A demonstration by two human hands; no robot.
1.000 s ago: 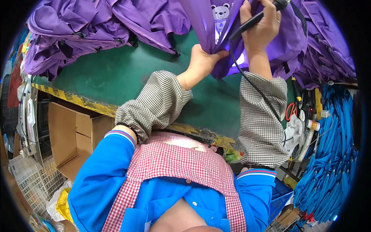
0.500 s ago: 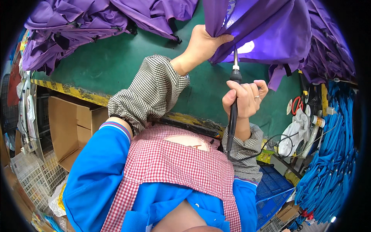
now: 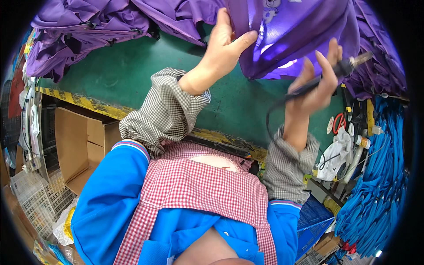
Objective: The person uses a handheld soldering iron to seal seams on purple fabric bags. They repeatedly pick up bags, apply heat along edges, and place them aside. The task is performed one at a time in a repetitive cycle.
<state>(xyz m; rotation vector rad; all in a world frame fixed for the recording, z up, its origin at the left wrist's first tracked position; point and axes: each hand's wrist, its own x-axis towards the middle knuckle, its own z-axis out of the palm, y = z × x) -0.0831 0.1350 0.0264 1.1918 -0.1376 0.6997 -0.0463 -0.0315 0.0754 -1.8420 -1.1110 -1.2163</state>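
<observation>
A purple fabric bag (image 3: 304, 31) with a pale printed figure stands at the far middle of the table, lit brightly in places. Against its left edge is my left hand (image 3: 223, 55), thumb stretched over the cloth and fingers pointing up, spread apart from the thumb. Any fingers behind the fabric are hidden. In front of the bag's right side, my right hand (image 3: 316, 88), smeared by motion, holds a soldering iron (image 3: 338, 73). Its metal tip points right and slightly up, away from the cloth under my left hand, and a dark cord trails from the handle.
Purple fabric pieces (image 3: 88, 26) with black fittings are heaped at the far left of the green table (image 3: 145, 57). Red-handled scissors (image 3: 339, 123) and a white plastic bag (image 3: 333, 154) lie at right, beside hanging blue straps (image 3: 375, 190). An open cardboard box (image 3: 75, 145) stands left.
My right hand has swung the soldering iron right and up, off the purple bag; its tip pointed up at the cloth before. My left hand has shifted slightly left and its fingers have spread.
</observation>
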